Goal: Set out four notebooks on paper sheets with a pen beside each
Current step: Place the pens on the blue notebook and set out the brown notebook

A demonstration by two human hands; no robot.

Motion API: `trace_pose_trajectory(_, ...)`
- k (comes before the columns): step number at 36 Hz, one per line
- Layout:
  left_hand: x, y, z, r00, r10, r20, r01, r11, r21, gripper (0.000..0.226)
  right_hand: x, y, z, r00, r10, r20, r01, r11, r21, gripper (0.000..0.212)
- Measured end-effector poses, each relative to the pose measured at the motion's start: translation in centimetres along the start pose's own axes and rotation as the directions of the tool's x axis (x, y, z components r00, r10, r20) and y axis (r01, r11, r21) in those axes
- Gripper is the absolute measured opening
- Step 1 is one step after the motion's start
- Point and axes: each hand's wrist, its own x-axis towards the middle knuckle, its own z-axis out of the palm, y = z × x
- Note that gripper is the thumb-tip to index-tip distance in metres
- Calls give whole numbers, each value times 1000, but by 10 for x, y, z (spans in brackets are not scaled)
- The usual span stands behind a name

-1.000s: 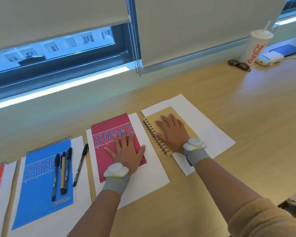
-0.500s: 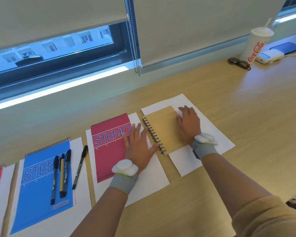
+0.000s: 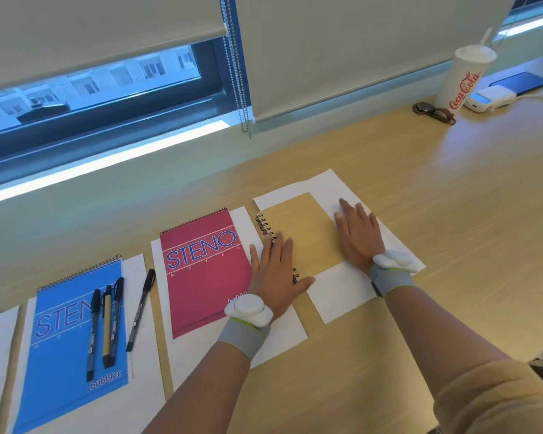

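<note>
- Left of the plain brown spiral-bound notebook [image 3: 301, 233], black pens [image 3: 105, 327] lie on the blue steno notepad [image 3: 76, 343], long axes pointing away from me.
- My left hand [image 3: 276, 270], fingers flat and spread, is nearer them.
- My right hand [image 3: 356, 233] lies flat, holding nothing.

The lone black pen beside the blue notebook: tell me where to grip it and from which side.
Pinch the lone black pen mid-barrel from above, fingers across its width. It lies flat on the paper sheet with bare paper on both sides; the blue notebook is to its left.
</note>
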Motion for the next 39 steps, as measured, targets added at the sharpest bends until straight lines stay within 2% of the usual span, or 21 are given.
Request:
trace_pose_trajectory(2,0,-1,-1,1000,1,-12,-1,1000,-31,90,0,-1,0,1000,5,0,-5,1000,5,52)
trace_pose_trajectory(6,4,-2,-6,1000,-7,-12,6,996,-90,69,1,-2,2,1000,9,-2,-9,1000,6,53)
trace_pose_trajectory(17,9,0,-8,1000,-8,16,8,999,-32,66,-1,-6,11,999,-10,39,19,974,-224,59)
trace_pose_trajectory(23,1,-18,-15,998,-16,-53,10,993,-115,58,3,-12,7,998,-62,-28,52,961,-271,56)
trace_pose_trajectory(27,-11,-50,-28,973,-125,-193,98,985,-141,48,3,-36,7,967,-234,-99,197,938,-286,56)
trace_pose_trajectory(32,-42,-108,-51,876,-352,-331,308,935,-178,36,-4,-86,21,903,-416,-108,385,894,-229,42)
trace_pose_trajectory(35,-59,-138,-60,823,-457,-338,425,890,-168,30,-11,-116,33,876,-482,-28,464,856,-229,31)
trace_pose_trajectory(39,-89,-172,-64,754,-572,-324,536,820,-200,22,-27,-155,55,785,-610,109,619,770,-155,26)
